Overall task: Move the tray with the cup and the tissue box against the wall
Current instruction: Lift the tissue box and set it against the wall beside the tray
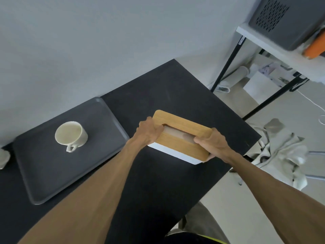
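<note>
Head view shows left hand [149,129] and right hand [213,142] clamped on tissue box [182,136] ends, long axis ten-to-four, wall [88,50] at eleven o'clock.

Single head-worn view, wide-angle, looking steeply down and forward over a black table [175,88], tilted, close above both forearms, wall [88,41] ahead, floor [274,110] at right
</note>
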